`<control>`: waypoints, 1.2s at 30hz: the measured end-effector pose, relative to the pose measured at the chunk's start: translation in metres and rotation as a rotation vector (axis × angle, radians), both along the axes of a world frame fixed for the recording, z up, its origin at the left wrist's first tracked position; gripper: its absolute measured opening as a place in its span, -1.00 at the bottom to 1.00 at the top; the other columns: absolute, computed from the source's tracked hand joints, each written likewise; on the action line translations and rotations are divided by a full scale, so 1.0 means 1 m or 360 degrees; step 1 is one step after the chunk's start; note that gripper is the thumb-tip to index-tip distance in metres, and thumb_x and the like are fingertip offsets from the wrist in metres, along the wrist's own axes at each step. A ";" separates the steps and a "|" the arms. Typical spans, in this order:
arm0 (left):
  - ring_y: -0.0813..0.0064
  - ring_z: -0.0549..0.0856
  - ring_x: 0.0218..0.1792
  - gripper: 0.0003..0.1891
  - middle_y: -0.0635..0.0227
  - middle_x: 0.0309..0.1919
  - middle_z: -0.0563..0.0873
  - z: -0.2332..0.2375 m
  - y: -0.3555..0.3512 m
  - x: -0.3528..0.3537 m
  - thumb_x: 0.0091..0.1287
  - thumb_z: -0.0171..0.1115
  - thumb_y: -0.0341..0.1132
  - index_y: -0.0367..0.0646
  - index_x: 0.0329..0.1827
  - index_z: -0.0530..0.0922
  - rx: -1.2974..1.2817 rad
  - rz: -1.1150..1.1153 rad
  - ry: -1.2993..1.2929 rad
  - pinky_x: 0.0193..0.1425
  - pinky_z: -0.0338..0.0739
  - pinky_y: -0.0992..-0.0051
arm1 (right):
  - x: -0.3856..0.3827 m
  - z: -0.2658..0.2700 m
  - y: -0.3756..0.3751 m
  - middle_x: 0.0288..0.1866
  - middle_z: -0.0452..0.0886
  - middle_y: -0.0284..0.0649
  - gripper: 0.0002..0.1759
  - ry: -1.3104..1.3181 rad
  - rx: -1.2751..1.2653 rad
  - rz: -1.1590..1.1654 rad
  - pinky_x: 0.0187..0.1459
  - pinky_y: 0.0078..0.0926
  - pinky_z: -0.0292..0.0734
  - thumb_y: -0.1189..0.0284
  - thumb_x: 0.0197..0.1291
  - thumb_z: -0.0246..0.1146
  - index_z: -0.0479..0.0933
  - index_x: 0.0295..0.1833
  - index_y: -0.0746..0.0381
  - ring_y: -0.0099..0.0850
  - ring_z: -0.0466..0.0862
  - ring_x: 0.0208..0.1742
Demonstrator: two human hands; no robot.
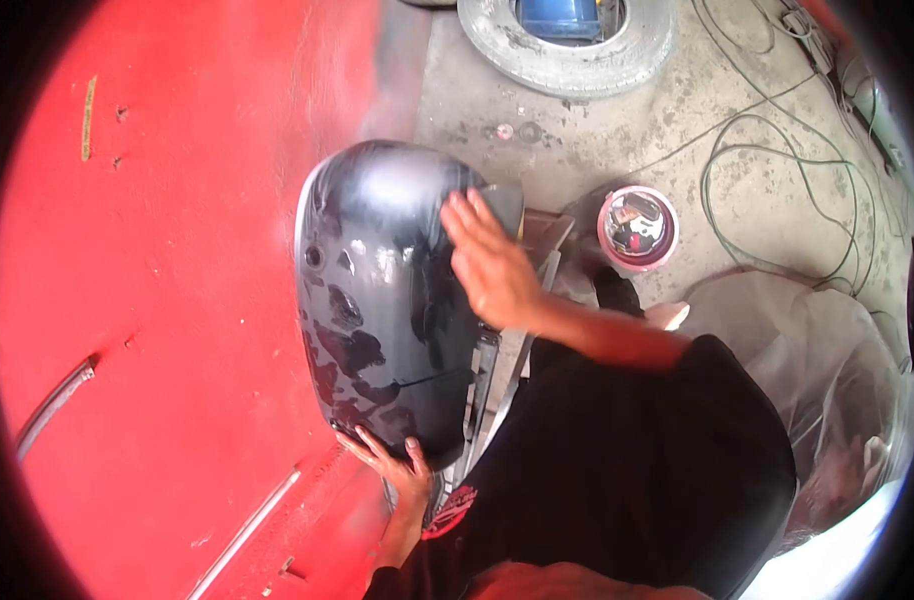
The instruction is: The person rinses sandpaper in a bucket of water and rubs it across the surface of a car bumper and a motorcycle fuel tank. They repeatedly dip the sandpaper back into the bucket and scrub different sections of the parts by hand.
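A glossy black rounded shell point(387, 300), with wet-looking dark patches and a round hole near its left edge, sits beside the red surface. My right hand point(492, 270) lies on its upper right edge, fingers stretched out flat and close together. A dark grey-green piece point(505, 207) shows beside those fingertips; whether the hand holds it is not clear. At the shell's lower end, my left hand point(402, 478) rests with its fingers spread over the rim. Under the shell's right side, a light metal frame point(512, 365) is partly visible.
A pink-rimmed bucket point(605, 235) with items inside stands on the concrete floor. A grey tyre point(487, 55) surrounds a blue container point(559, 18). Cables point(712, 185) loop at the right, near translucent plastic sheeting point(827, 360). A red surface point(177, 250) spans the left.
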State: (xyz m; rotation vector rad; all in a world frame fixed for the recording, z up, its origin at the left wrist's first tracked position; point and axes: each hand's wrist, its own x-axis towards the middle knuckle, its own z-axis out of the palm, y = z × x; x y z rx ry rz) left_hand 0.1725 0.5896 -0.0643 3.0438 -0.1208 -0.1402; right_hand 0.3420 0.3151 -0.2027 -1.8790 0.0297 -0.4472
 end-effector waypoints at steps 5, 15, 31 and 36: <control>-0.38 -0.23 0.59 -0.11 -0.39 0.58 -0.28 -0.003 0.005 -0.010 0.45 0.12 0.00 -0.26 0.66 -0.11 -0.0052 -0.0003 -0.0025 0.56 -0.28 -0.26 | 0.076 -0.023 -0.028 0.45 0.45 0.04 -0.52 0.0477 0.0528 0.0300 0.49 -0.14 0.27 0.37 0.47 0.07 0.43 0.41 0.33 0.02 0.33 0.54; -0.38 -0.18 0.59 -0.12 -0.42 0.57 -0.23 -0.014 0.014 -0.005 0.43 0.14 0.00 -0.27 0.65 -0.05 -0.0044 -0.0008 -0.0144 0.57 -0.23 -0.25 | 0.066 0.028 -0.010 0.41 0.51 -0.11 -0.55 -0.0007 0.0017 0.0318 0.43 -0.17 0.37 0.31 0.43 0.12 0.52 0.33 0.27 -0.09 0.40 0.49; -0.43 -0.08 0.57 -0.23 -0.29 0.59 -0.07 -0.018 0.010 -0.006 0.43 0.12 -0.18 -0.29 0.62 0.05 -0.0156 0.0178 -0.0369 0.57 -0.12 -0.22 | 0.069 0.063 0.024 0.32 0.57 -0.15 -0.61 -0.0307 -0.0612 0.0231 0.48 -0.18 0.25 0.41 0.34 0.08 0.59 0.18 0.32 -0.03 0.45 0.41; -0.31 -0.03 0.59 -0.46 -0.12 0.61 0.05 -0.023 0.016 -0.009 0.49 0.01 -0.34 -0.16 0.54 0.32 -0.0346 0.0219 -0.0487 0.60 -0.11 -0.15 | -0.006 0.068 0.061 0.44 0.47 -0.04 -0.52 -0.0438 -0.0944 0.0740 0.53 -0.09 0.19 0.36 0.41 0.06 0.47 0.37 0.28 0.01 0.33 0.52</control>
